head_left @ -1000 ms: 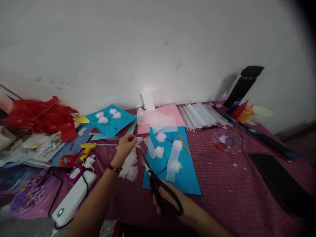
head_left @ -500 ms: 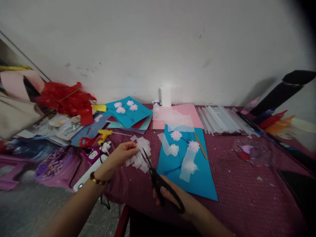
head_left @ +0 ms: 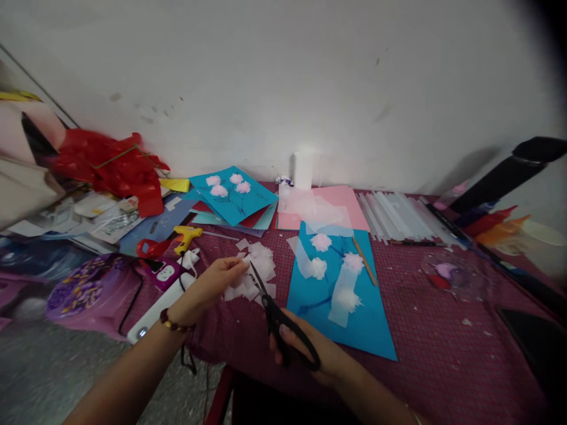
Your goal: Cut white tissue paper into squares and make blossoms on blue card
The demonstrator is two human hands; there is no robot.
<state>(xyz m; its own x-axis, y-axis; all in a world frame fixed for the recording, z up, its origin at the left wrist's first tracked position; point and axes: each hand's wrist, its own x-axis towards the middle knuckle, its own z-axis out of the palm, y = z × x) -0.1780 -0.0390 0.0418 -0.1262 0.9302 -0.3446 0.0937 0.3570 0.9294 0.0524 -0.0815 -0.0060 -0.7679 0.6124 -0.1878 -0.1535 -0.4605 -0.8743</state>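
My right hand [head_left: 310,357] grips black scissors [head_left: 277,319] with the blades pointing up and left toward a small piece of white tissue paper. My left hand [head_left: 217,280] pinches that white piece at the blade tips, above a heap of white tissue squares [head_left: 259,268] on the maroon tablecloth [head_left: 425,336]. Just right of the scissors lies a blue card [head_left: 349,310] with fluffy pink-white tissue blossoms and white strips on it.
A second blue blossom card [head_left: 233,198] and pink paper [head_left: 332,206] lie at the back. A yellow glue gun [head_left: 186,237], a white power strip [head_left: 155,304] and red tissue [head_left: 110,168] are at left. White strips [head_left: 394,215], glue bottles [head_left: 491,221] and a dark tube [head_left: 509,171] are at right.
The view has shifted left and down. My left hand came down with the white piece to the heap, and the scissor tips have closed in on it.
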